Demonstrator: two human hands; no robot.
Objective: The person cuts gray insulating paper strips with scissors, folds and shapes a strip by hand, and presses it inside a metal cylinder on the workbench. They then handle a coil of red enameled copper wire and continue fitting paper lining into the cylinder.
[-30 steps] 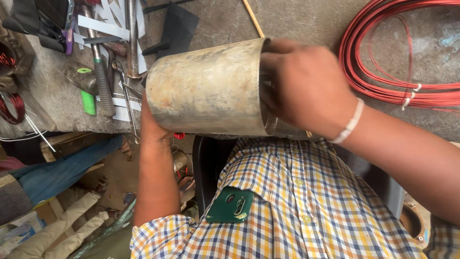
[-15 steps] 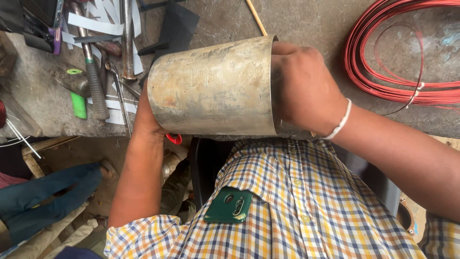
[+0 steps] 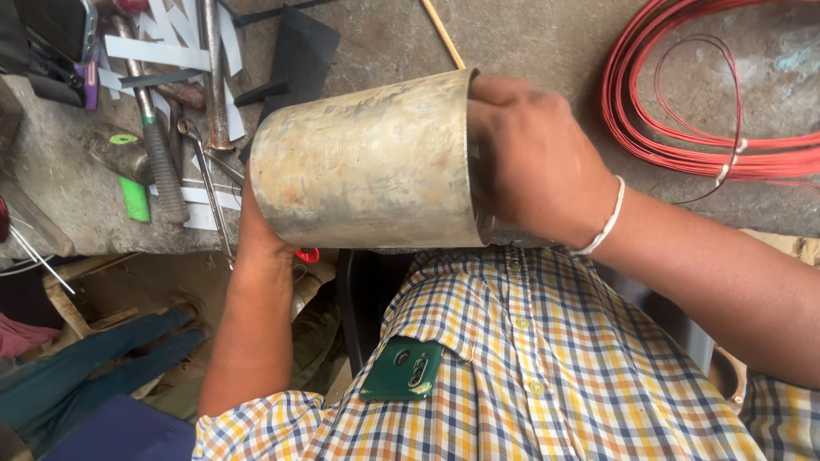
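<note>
A dull, tarnished sheet-metal cylinder (image 3: 367, 166) lies on its side in the head view, held above the edge of a grey workbench (image 3: 530, 43). My left hand (image 3: 256, 235) is under its left end, mostly hidden behind the metal. My right hand (image 3: 534, 166) grips the right end, fingers curled over the rim, a white band on the wrist. A smaller metal edge shows just below my right hand, against my checked shirt.
A coil of red wire (image 3: 683, 102) lies at the right of the bench. At the left lie a hammer (image 3: 158, 162), pliers (image 3: 209, 188), a green-capped tool (image 3: 128, 175), white paper strips and a black sheet (image 3: 299, 55). A green phone (image 3: 403, 371) sits in my shirt pocket.
The cylinder and both hands have stayed together, with the view shifting slightly. My grip looks the same throughout.
</note>
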